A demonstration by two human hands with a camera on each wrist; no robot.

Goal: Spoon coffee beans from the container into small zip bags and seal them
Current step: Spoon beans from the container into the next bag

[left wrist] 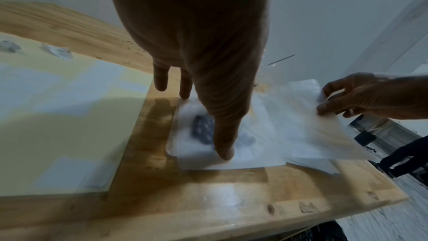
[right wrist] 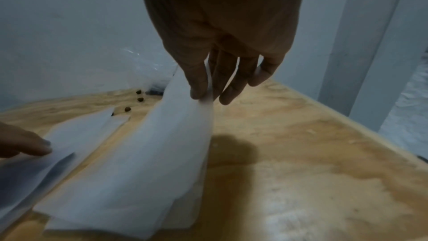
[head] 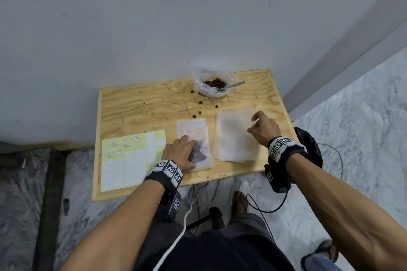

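A filled zip bag (head: 193, 138) with dark coffee beans lies flat on the wooden table (head: 136, 103). My left hand (head: 179, 154) presses on it with straight fingers (left wrist: 223, 146). To its right sits a stack of empty zip bags (head: 233, 138). My right hand (head: 261, 126) pinches the far edge of the top empty bag (right wrist: 166, 146) between thumb and fingers (right wrist: 199, 87) and lifts it off the stack. At the back, a clear bag container (head: 211, 83) holds coffee beans, with a metal spoon (head: 233, 85) resting in it.
A yellow sheet of white labels (head: 130, 156) lies at the front left with a few crumpled bits on it. Loose beans (head: 200, 112) are scattered between the container and the bags. The wall is close behind the table. Cables hang below the front edge.
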